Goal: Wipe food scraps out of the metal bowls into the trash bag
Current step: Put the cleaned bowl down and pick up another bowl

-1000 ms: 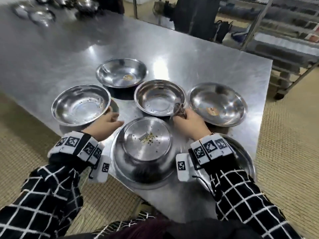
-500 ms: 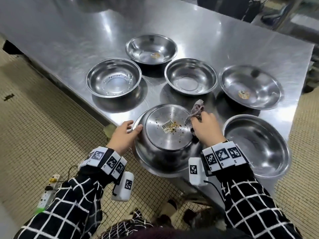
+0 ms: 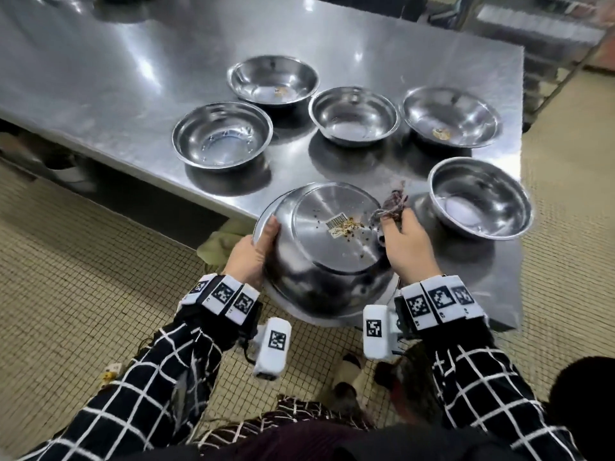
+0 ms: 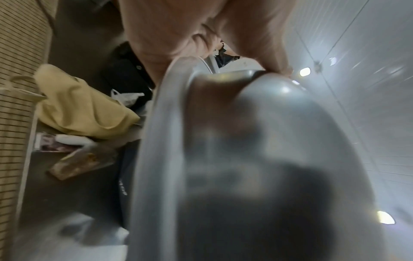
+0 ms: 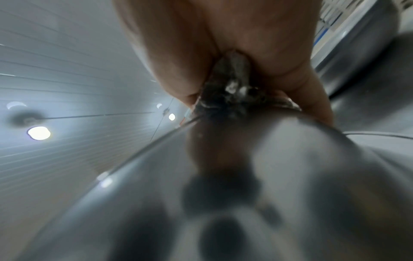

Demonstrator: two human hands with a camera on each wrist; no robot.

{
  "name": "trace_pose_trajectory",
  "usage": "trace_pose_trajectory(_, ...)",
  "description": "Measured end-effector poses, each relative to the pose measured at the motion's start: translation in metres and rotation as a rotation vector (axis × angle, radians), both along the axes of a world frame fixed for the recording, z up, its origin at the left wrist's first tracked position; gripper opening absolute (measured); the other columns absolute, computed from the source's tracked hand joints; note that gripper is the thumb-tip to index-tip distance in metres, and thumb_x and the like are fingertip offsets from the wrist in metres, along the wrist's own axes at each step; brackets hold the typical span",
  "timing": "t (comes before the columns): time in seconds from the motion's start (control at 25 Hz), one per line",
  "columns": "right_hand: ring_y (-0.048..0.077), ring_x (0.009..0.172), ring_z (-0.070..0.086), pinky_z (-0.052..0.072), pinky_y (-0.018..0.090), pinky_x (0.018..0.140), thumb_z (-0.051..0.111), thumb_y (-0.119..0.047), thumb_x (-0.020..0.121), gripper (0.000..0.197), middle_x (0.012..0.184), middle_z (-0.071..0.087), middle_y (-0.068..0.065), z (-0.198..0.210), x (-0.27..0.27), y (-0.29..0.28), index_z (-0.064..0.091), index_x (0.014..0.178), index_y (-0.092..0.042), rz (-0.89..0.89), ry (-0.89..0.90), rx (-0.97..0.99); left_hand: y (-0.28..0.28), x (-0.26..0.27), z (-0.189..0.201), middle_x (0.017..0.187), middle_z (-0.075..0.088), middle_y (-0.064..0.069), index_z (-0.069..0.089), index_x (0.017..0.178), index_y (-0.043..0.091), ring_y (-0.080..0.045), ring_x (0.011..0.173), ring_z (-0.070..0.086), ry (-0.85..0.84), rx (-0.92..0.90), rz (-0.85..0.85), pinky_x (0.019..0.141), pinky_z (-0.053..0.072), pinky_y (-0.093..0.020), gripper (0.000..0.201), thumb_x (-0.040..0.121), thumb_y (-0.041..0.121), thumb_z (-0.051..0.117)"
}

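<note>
A large metal bowl (image 3: pixel 327 251) is held upside down and tilted at the near edge of the counter (image 3: pixel 100 78), partly out over the floor. Its rim is gripped by the left hand (image 3: pixel 254 252), thumb on top and fingers curled beneath, as is also seen in the left wrist view (image 4: pixel 178 44). A dark, crumpled rag (image 3: pixel 394 202) is pinched in the right hand (image 3: pixel 404 247) and is pressed against the right side of the bowl; in the right wrist view the rag (image 5: pixel 232 91) is seen clamped between thumb and fingers. Crumbs (image 3: pixel 346 227) and a barcode sticker are scattered on the upturned base, so this bowl is judged to be only partly wiped.

Five more bowls stand upright on the counter. Scraps are visible in the far bowl (image 3: pixel 273 79) and in the far-right bowl (image 3: pixel 452 116), so these are taken as not yet cleaned. The left bowl (image 3: pixel 222 134), the middle bowl (image 3: pixel 354 115) and the near-right bowl (image 3: pixel 479 197) show no clear scraps, though whether they have been wiped cannot be told.

The trash bag is not clearly identified; a yellowish bag (image 4: pixel 82 104) and a white plastic bag (image 4: pixel 126 97) are seen below the counter. Most of the task is judged to remain.
</note>
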State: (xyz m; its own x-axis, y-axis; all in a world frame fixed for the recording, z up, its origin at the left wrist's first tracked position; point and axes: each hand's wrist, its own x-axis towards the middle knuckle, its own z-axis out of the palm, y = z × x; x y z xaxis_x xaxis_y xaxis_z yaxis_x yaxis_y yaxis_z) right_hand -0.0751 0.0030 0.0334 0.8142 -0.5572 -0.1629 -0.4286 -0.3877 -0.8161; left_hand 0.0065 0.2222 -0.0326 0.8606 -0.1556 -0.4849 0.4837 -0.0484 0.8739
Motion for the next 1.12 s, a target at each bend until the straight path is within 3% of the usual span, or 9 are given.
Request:
trace_pose_trajectory(0.08, 0.022, 0.099, 0.051, 0.031, 0.028, 0.078, 0.043, -0.024, 0.099, 0.016, 0.108, 0.058, 0.009, 0.019, -0.022, 0.002, 0.05, 0.104, -0.01, -0.08, -0.078, -0.039, -0.004, 0.002, 0.018, 0.103, 0.072, -0.014, 0.067, 0.105, 0.006, -0.031, 0.1, 0.068, 0.024, -0.076, -0.036, 0.096, 0.049, -0.047, 0.094, 0.046, 0.079, 0.075)
trace_pose_trajectory(0.2, 0.02, 0.102, 0.05, 0.033, 0.028, 0.081, 0.041, -0.027, 0.099, 0.03, 0.116, 0.059, 0.007, 0.054, -0.059, -0.01, 0.049, 0.124, -0.013, -0.201, -0.129, -0.103, -0.033, -0.001, 0.05, 0.113, 0.068, -0.012, 0.065, 0.109, 0.01, -0.03, 0.104, 0.065, -0.026, -0.048, -0.166, 0.098, 0.048, -0.047, 0.104, 0.04, 0.088, 0.066)
trace_pose_trajectory(0.32, 0.023, 0.118, 0.048, 0.035, 0.027, 0.088, 0.04, -0.03, 0.101, 0.052, 0.135, 0.051, 0.007, 0.085, -0.094, -0.034, 0.022, 0.15, -0.025, -0.315, -0.123, -0.154, -0.074, -0.003, 0.07, 0.106, 0.07, -0.012, 0.068, 0.097, 0.01, -0.03, 0.094, 0.067, 0.001, -0.016, -0.202, 0.091, 0.051, -0.043, 0.091, 0.046, 0.086, 0.063)
trace_pose_trajectory(0.4, 0.025, 0.124, 0.047, 0.036, 0.028, 0.095, 0.04, -0.033, 0.101, 0.056, 0.141, 0.046, 0.004, 0.097, -0.122, -0.06, 0.016, 0.151, -0.032, -0.385, -0.146, -0.171, -0.112, -0.012, 0.08, 0.106, 0.07, -0.013, 0.068, 0.095, 0.009, -0.028, 0.092, 0.067, 0.017, -0.062, -0.269, 0.088, 0.052, -0.042, 0.072, 0.063, 0.072, 0.068)
trace_pose_trajectory(0.56, 0.023, 0.119, 0.052, 0.034, 0.026, 0.089, 0.038, -0.037, 0.1, 0.041, 0.133, 0.055, 0.003, 0.102, -0.177, -0.118, 0.038, 0.141, -0.032, -0.476, -0.142, -0.232, -0.191, -0.04, 0.082, 0.125, 0.06, -0.01, 0.056, 0.123, 0.004, -0.026, 0.112, 0.058, -0.088, -0.064, -0.428, 0.1, 0.046, -0.044, 0.047, 0.095, 0.04, 0.047)
trace_pose_trajectory(0.68, 0.017, 0.112, 0.052, 0.034, 0.026, 0.089, 0.039, -0.027, 0.101, 0.035, 0.13, 0.056, 0.0, 0.106, -0.223, -0.158, 0.046, 0.135, -0.027, -0.542, -0.14, -0.246, -0.25, -0.07, 0.083, 0.133, 0.055, -0.019, 0.053, 0.127, 0.003, -0.035, 0.121, 0.053, -0.136, -0.024, -0.543, 0.103, 0.044, -0.048, 0.047, 0.096, 0.037, 0.044)
trace_pose_trajectory(0.84, 0.012, 0.096, 0.048, 0.034, 0.024, 0.083, 0.041, -0.018, 0.099, 0.033, 0.121, 0.06, 0.002, 0.101, -0.277, -0.213, 0.052, 0.13, -0.023, -0.622, -0.084, -0.291, -0.325, -0.105, 0.073, 0.132, 0.056, -0.019, 0.056, 0.125, 0.004, -0.037, 0.121, 0.054, -0.105, -0.045, -0.62, 0.102, 0.044, -0.05, 0.05, 0.093, 0.041, 0.047)
trace_pose_trajectory(1.0, 0.013, 0.103, 0.054, 0.037, 0.022, 0.083, 0.047, -0.016, 0.097, 0.036, 0.115, 0.062, -0.003, 0.094, -0.302, -0.272, 0.053, 0.132, -0.022, -0.588, -0.065, -0.331, -0.388, -0.125, 0.061, 0.131, 0.056, -0.02, 0.055, 0.126, 0.005, -0.038, 0.121, 0.053, -0.104, -0.013, -0.661, 0.102, 0.044, -0.051, 0.053, 0.092, 0.043, 0.044)
trace_pose_trajectory(1.12, 0.015, 0.117, 0.053, 0.04, 0.021, 0.094, 0.052, -0.013, 0.094, 0.049, 0.133, 0.056, -0.003, 0.095, -0.3, -0.316, 0.043, 0.142, -0.023, -0.527, -0.068, -0.36, -0.427, -0.127, 0.043, 0.13, 0.058, -0.014, 0.062, 0.117, 0.017, -0.034, 0.118, 0.056, -0.109, 0.031, -0.637, 0.1, 0.046, -0.05, 0.059, 0.078, 0.058, 0.046)
